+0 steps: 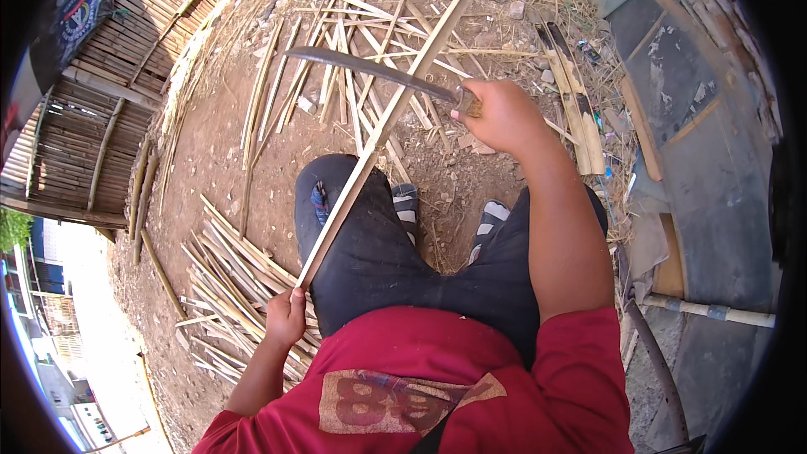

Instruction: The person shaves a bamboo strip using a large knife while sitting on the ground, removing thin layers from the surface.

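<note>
A long, pale bamboo strip (357,176) slants across my left thigh, from beside my hip up to the far edge of the view. My left hand (286,317) is closed round its near end. In my right hand (503,115) is the handle of a machete (353,61), gripped in a fist. Its dark, curved blade points left and crosses the strip beyond my knees. Whether the edge is touching or cutting into the strip, I cannot tell.
Several loose bamboo strips (340,76) lie scattered on the dirt ahead. A heap of cut strips (239,286) is beside my left leg. Split bamboo pieces (576,101) rest at the right, near dark panels (714,176). A woven bamboo wall (143,42) stands at the left.
</note>
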### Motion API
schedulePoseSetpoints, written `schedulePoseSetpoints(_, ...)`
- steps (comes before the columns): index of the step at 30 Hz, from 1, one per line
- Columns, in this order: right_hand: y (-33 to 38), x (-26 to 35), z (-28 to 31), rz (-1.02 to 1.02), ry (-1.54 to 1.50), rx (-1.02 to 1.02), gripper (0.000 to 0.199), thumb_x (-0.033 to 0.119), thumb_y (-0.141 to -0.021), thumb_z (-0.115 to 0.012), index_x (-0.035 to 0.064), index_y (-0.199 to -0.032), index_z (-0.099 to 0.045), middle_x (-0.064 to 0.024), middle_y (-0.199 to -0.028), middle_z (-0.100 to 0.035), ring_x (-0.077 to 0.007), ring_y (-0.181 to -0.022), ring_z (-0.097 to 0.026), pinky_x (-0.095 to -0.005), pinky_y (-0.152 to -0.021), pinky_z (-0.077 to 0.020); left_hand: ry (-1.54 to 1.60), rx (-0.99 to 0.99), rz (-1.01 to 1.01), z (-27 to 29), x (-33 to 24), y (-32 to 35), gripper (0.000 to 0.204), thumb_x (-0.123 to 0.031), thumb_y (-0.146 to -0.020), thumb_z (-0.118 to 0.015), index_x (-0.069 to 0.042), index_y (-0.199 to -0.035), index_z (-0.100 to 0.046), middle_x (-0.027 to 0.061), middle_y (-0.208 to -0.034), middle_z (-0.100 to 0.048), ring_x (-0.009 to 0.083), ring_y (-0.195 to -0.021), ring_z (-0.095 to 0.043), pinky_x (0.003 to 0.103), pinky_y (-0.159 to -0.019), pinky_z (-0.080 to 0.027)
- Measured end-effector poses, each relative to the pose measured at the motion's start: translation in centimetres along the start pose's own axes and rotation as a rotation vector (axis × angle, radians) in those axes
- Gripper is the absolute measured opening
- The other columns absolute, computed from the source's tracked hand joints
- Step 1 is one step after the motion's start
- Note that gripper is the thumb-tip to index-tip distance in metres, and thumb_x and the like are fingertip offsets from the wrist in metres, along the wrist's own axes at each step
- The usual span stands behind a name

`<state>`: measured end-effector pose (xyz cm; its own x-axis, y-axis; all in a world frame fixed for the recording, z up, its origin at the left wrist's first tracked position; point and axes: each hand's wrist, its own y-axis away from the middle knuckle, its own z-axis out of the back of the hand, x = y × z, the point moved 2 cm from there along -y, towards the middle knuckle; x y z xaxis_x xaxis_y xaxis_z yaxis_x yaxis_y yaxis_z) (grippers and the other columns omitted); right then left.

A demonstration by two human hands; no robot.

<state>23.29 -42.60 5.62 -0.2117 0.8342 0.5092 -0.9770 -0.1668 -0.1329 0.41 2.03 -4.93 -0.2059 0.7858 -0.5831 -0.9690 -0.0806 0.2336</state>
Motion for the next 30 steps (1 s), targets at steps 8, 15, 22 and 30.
schedulePoseSetpoints(8,1.8,3.6,-1.0,0.234,0.154,0.125,0.02,0.013,-0.079,-0.071,0.0101,-0.099,-0.069,-0.0193,-0.087,-0.071,-0.0406,-0.087,-0.07,-0.0502,-0.076,-0.0555,0.118,0.086,0.014,0.6,0.4,-0.2,0.061,-0.049,-0.108,-0.043,0.001,-0.077,-0.059,0.0061,-0.062,-0.054,0.0167,-0.059,-0.051,0.036,-0.058,-0.044)
schedulePoseSetpoints(15,0.0,-0.5,-0.2,-0.034,0.088,-0.03,0.022,0.014,-0.078,-0.072,0.0099,-0.1,-0.069,-0.0186,-0.087,-0.071,-0.0401,-0.088,-0.07,-0.0504,-0.078,-0.0556,0.119,0.148,0.08,0.9,-0.4,-0.5,0.067,-0.057,-0.108,-0.035,-0.002,-0.076,-0.054,-0.0012,-0.064,-0.046,0.0101,-0.062,-0.041,0.03,-0.057,-0.036)
schedulePoseSetpoints(22,0.9,2.2,-2.4,0.26,0.144,0.094,0.026,0.027,-0.081,-0.078,0.0085,-0.098,-0.07,-0.0198,-0.079,-0.069,-0.0406,-0.08,-0.069,-0.0493,-0.073,-0.0547,-0.022,0.086,0.048,1.4,-0.5,-0.4,0.068,-0.055,-0.108,-0.038,0.001,-0.076,-0.059,0.0038,-0.063,-0.052,0.0149,-0.062,-0.049,0.034,-0.061,-0.044)
schedulePoseSetpoints(30,-0.6,0.3,-4.4,0.048,-0.014,0.026,0.04,0.028,-0.084,-0.078,0.0108,-0.119,-0.071,-0.0197,-0.094,-0.072,-0.0388,-0.091,-0.071,-0.049,-0.081,-0.0556,0.238,0.259,0.214,1.9,0.1,-0.6,0.069,-0.062,-0.106,-0.037,0.001,-0.086,-0.061,-0.0013,-0.065,-0.047,0.0092,-0.061,-0.042,0.029,-0.056,-0.038)
